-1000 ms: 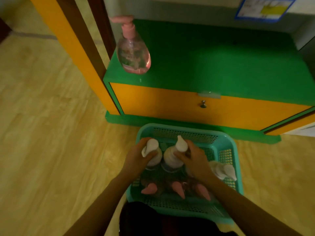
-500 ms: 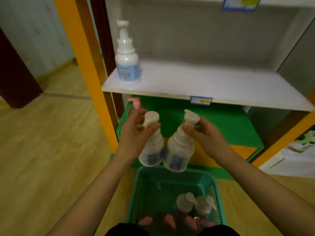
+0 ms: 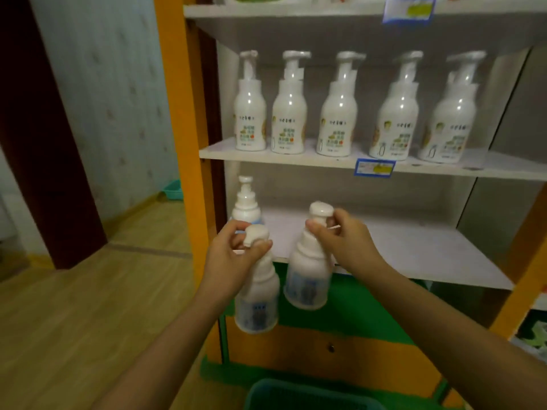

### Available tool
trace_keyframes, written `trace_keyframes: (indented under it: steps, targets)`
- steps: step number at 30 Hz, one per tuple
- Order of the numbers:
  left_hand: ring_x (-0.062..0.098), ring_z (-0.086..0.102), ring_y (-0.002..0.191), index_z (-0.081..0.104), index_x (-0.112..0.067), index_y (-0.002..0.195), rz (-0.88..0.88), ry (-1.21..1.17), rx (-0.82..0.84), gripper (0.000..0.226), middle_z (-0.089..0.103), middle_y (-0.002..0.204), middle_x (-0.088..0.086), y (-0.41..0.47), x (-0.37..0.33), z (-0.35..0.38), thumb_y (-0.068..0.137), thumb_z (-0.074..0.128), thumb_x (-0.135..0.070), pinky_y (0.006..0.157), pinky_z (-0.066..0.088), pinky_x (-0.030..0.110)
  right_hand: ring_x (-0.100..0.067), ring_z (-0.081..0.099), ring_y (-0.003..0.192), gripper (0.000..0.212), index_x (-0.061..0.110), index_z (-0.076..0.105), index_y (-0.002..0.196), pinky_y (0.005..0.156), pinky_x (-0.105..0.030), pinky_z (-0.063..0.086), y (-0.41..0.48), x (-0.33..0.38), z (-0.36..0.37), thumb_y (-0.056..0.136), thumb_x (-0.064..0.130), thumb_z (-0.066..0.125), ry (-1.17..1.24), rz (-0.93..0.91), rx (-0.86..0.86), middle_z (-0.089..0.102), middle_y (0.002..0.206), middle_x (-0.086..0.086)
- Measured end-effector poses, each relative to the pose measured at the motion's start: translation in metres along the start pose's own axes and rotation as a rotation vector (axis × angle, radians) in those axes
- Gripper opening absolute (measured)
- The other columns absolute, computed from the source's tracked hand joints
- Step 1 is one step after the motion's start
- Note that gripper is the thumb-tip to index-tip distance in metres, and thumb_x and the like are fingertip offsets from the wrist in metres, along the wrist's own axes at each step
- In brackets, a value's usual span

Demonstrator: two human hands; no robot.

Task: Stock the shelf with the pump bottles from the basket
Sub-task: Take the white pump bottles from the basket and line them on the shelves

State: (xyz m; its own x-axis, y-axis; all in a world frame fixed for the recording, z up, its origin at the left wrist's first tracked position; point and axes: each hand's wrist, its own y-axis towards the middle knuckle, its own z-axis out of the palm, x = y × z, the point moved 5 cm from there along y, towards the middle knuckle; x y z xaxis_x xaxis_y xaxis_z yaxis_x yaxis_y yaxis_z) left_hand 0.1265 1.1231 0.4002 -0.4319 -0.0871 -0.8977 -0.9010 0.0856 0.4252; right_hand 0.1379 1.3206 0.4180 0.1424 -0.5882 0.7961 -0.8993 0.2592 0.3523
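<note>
Fingers (image 3: 236, 232) of the left hand (image 3: 228, 261) curled round the pump head of one white pump bottle (image 3: 257, 306); fingers (image 3: 318, 229) of the right hand (image 3: 349, 241) pinching the pump head of a second bottle (image 3: 307, 282). Both bottles hanging upright in the air, just in front of the lower shelf (image 3: 399, 247), not yet set down. Only one matching bottle (image 3: 245, 208) standing there, at the left end, behind the left hand. Above, a row of five (image 3: 340, 113) along the next shelf (image 3: 325, 161). Below, the basket (image 3: 310, 392), only its rim in view, contents hidden. Judged early going: two to place, an unknown number left to fetch.
</note>
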Motion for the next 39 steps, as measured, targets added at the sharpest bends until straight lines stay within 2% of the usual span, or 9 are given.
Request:
trace_keyframes:
  steps: [5, 10, 19, 28, 31, 33, 35, 37, 39]
  targets:
    - [0.000, 0.062, 0.071, 0.057, -0.003, 0.099, 0.021, 0.000, -0.021, 0.028, 0.067, 0.082, -0.001, 0.020, -0.004, -0.022, 0.076, 0.070, -0.011, 0.060, 0.049, 0.015, -0.021, 0.057, 0.089, 0.031, 0.015, 0.057, 0.098, 0.074, -0.032, 0.043, 0.052, 0.008, 0.018, 0.081, 0.041, 0.062, 0.009, -0.019, -0.115, 0.060, 0.093, -0.001]
    - [-0.004, 0.062, 0.064, 0.058, -0.003, 0.098, 0.015, -0.050, -0.052, 0.025, 0.067, 0.081, 0.001, 0.036, 0.004, -0.036, 0.076, 0.069, -0.007, 0.053, 0.047, 0.007, -0.026, 0.059, 0.100, 0.035, 0.015, 0.057, 0.106, 0.084, -0.037, 0.046, 0.093, 0.004, 0.043, 0.082, 0.041, 0.061, -0.004, -0.029, -0.188, 0.064, 0.110, -0.007]
    - [-0.008, 0.061, 0.062, 0.056, -0.004, 0.098, -0.001, -0.053, -0.049, 0.025, 0.067, 0.081, 0.000, 0.061, 0.020, -0.039, 0.076, 0.069, -0.005, 0.053, 0.046, 0.005, -0.033, 0.058, 0.106, 0.039, 0.011, 0.057, 0.111, 0.088, -0.041, 0.044, 0.129, -0.014, 0.087, 0.084, 0.040, 0.058, -0.095, 0.006, -0.171, 0.064, 0.115, -0.011]
    - [0.001, 0.062, 0.067, 0.056, -0.002, 0.100, 0.015, -0.043, -0.015, 0.029, 0.069, 0.089, 0.010, 0.070, 0.009, -0.037, 0.076, 0.070, -0.007, 0.059, 0.050, 0.009, -0.034, 0.056, 0.108, 0.039, 0.008, 0.053, 0.113, 0.087, -0.040, 0.043, 0.141, -0.023, 0.101, 0.087, 0.038, 0.054, -0.113, -0.002, -0.156, 0.061, 0.117, -0.015]
    - [-0.002, 0.064, 0.067, 0.057, -0.002, 0.103, 0.022, -0.061, -0.010, 0.031, 0.069, 0.084, 0.001, 0.066, 0.002, -0.033, 0.075, 0.069, -0.007, 0.060, 0.051, 0.009, -0.034, 0.042, 0.125, 0.051, 0.007, 0.039, 0.132, 0.101, -0.043, 0.036, 0.125, -0.026, 0.107, 0.092, 0.038, 0.043, -0.104, 0.008, -0.174, 0.045, 0.137, -0.018]
    - [-0.003, 0.064, 0.067, 0.057, -0.001, 0.104, 0.025, -0.067, -0.003, 0.032, 0.068, 0.083, -0.001, 0.062, -0.002, -0.030, 0.075, 0.069, -0.006, 0.061, 0.051, 0.009, -0.030, 0.037, 0.130, 0.051, 0.007, 0.036, 0.135, 0.108, -0.040, 0.031, 0.091, -0.021, 0.107, 0.094, 0.036, 0.036, -0.063, -0.092, -0.239, 0.041, 0.142, -0.015]
    - [-0.003, 0.065, 0.068, 0.057, 0.000, 0.106, 0.032, -0.057, 0.006, 0.033, 0.068, 0.085, 0.000, 0.058, -0.006, -0.024, 0.075, 0.069, -0.006, 0.061, 0.051, 0.009, -0.017, 0.047, 0.121, 0.041, 0.015, 0.045, 0.127, 0.100, -0.028, 0.039, 0.049, -0.020, 0.105, 0.092, 0.034, 0.033, 0.155, -0.178, -0.156, 0.053, 0.127, -0.003]
    - [-0.002, 0.065, 0.070, 0.057, -0.001, 0.106, 0.033, -0.043, 0.026, 0.033, 0.069, 0.087, 0.001, 0.056, -0.009, -0.015, 0.075, 0.069, -0.006, 0.061, 0.051, 0.008, 0.005, 0.053, 0.109, 0.029, 0.025, 0.046, 0.121, 0.090, -0.014, 0.046, 0.011, -0.026, 0.105, 0.094, 0.035, 0.039, 0.385, -0.130, 0.083, 0.055, 0.115, 0.012]
    - [0.001, 0.067, 0.072, 0.058, -0.005, 0.104, 0.030, -0.033, 0.044, 0.033, 0.070, 0.086, 0.001, 0.052, -0.011, -0.003, 0.074, 0.071, -0.009, 0.063, 0.053, 0.011, 0.015, 0.050, 0.108, 0.041, 0.034, 0.042, 0.126, 0.083, -0.006, 0.046, -0.017, -0.030, 0.099, 0.087, 0.045, 0.048, 0.467, -0.123, 0.283, 0.053, 0.120, 0.024]
